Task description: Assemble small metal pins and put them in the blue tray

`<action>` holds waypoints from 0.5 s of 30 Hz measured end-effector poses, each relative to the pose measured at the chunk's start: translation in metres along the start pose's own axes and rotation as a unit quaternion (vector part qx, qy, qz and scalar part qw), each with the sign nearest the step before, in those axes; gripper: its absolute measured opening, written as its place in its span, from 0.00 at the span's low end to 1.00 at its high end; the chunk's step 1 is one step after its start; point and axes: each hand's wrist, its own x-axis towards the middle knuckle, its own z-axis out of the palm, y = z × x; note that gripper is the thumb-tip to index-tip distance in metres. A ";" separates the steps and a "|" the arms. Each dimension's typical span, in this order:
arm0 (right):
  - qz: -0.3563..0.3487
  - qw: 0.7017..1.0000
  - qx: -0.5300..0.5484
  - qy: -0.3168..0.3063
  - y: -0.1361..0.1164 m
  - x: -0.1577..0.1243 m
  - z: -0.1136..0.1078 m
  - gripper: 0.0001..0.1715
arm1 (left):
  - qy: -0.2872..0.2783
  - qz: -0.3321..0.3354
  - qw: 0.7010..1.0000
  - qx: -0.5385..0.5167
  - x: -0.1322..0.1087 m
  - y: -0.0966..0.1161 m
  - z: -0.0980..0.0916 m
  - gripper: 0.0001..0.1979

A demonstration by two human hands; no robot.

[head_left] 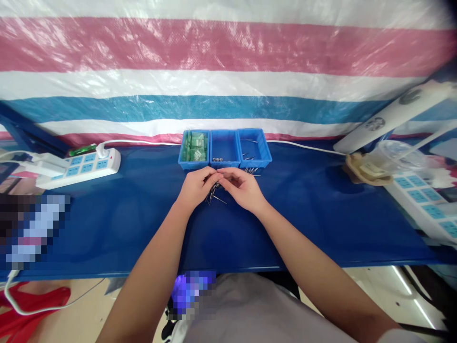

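My left hand [194, 188] and my right hand [246, 188] meet fingertip to fingertip over the blue table [228, 238]. Both are closed in a pinch, and whatever sits between the fingers is too small and hidden to make out. Below them lies a loose bunch of thin metal pins [220, 199], partly covered by the left fingers. More thin pins [253, 172] lie beyond the right hand, in front of the right blue bin [264, 151]. That bin holds a few thin metal pieces. Small round metal parts [217, 159] sit in the middle blue bin [224, 143].
Green packets [198, 147] fill the left blue bin [194, 166]. White power strips stand at the left [80, 166] and right [417, 197]. A plastic cup [400, 155] and a long white tube [389, 116] are at the right. Striped sheeting [228, 85] hangs behind.
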 end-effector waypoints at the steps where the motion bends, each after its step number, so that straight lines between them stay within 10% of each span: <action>1: -0.010 1.000 -0.015 0.001 -0.001 0.000 0.000 0.17 | 0.002 0.001 1.000 0.003 0.000 0.000 0.000 0.16; 15: -0.077 0.966 -0.221 0.107 -0.031 0.047 -0.031 0.10 | 0.093 -0.021 0.994 0.056 -0.002 0.000 0.000 0.16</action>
